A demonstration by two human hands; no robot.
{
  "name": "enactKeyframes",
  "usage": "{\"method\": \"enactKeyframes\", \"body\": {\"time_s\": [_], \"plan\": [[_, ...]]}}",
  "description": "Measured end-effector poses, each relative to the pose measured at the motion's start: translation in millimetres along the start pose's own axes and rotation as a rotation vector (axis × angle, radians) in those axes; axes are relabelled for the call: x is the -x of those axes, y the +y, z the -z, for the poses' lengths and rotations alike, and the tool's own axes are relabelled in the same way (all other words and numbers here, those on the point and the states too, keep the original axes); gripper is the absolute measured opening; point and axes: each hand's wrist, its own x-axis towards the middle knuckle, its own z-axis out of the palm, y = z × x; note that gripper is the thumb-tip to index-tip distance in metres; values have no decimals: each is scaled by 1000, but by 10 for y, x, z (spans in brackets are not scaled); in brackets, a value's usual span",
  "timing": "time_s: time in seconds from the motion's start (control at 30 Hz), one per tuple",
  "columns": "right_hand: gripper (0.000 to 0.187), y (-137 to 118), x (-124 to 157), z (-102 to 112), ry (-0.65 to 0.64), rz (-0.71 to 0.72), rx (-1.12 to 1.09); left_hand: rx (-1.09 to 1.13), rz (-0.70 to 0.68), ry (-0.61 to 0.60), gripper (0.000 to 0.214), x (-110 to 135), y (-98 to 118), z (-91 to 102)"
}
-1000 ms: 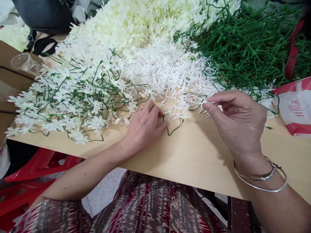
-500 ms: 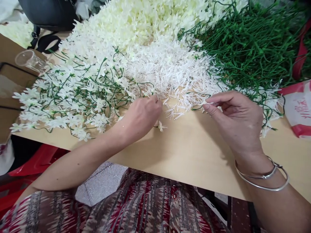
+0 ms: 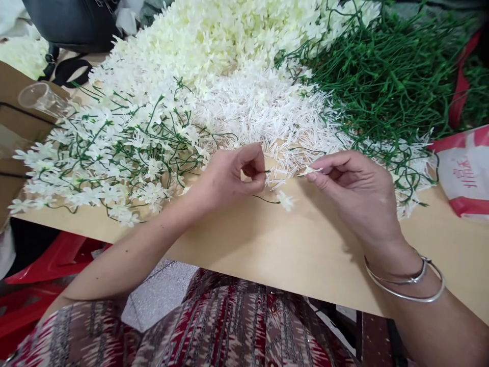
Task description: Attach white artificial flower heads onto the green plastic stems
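My left hand (image 3: pixel 233 176) is closed in a pinch on a thin green plastic stem, whose tip points right from the fingertips. From below that hand a stem runs out to a white artificial flower (image 3: pixel 285 200) over the table. Between thumb and forefinger of my right hand (image 3: pixel 359 196) is a small white flower piece (image 3: pixel 313 171), close to the stem tip but apart from it. Just beyond both hands lies a heap of thin white sticks (image 3: pixel 263 114). Left of them are finished-looking white flowers on green stems (image 3: pixel 107 137).
Pale yellow-white blossoms (image 3: pixel 214 35) are piled at the back, with green stems (image 3: pixel 382 76) heaped at right. A red-and-white packet (image 3: pixel 466 173) sits at the right edge. A clear plastic cup (image 3: pixel 44 99) lies left, near a black bag (image 3: pixel 72 23). The table (image 3: pixel 290 255) has a near edge.
My left hand has turned and shifted right, bringing a stem tip toward the right hand. The flower hanging by it swung right. The right hand moved slightly left, still pinching the flower piece.
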Motion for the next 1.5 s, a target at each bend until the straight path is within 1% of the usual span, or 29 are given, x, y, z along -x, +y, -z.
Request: {"method": "enactKeyframes", "body": {"time_s": [0.07, 0.13, 0.17, 0.23, 0.4, 0.57, 0.67, 0.77, 0.83, 0.97, 1.1, 1.23, 1.37, 1.5], "plan": [[12, -33, 2, -17, -48, -51, -51, 247, 76, 7, 5, 47, -12, -129], [10, -55, 1, -23, -109, -102, -96, 456, 146, -32, 11, 74, -41, -249], [10, -59, 0, -23, -139, -128, -118, 527, 172, -52, 14, 82, -58, -295], [14, -51, -2, -16, -198, -192, -151, 584, 203, -71, 18, 91, -88, -352], [24, 7, -5, 2, -261, -309, -199, 531, 178, -33, 24, 109, -102, -367], [24, -22, -2, 5, -323, -311, -236, 566, 157, -5, 23, 131, -123, -389], [24, -58, 4, 4, -354, -334, -209, 583, 154, -11, 26, 137, -147, -419], [25, -71, 10, -6, -377, -308, -173, 581, 136, -25, 26, 138, -160, -440], [25, -73, 14, -17, -376, -294, -169, 574, 123, -32, 25, 139, -163, -444], [24, -86, 18, -33, -361, -313, -173, 538, 105, -35, 24, 148, -162, -440], [21, -97, 21, -29, -370, -307, -119, 498, 32, -21, 17, 156, -161, -449], [23, -100, 30, -37, -388, -291, -88, 448, -30, -9, 17, 162, -173, -460], [24, -110, 39, -68, -396, -299, -76, 395, -49, -16, 16, 173, -183, -455], [26, -115, 35, -71, -397, -341, -95, 371, -35, -13, 13, 183, -179, -472]]}}
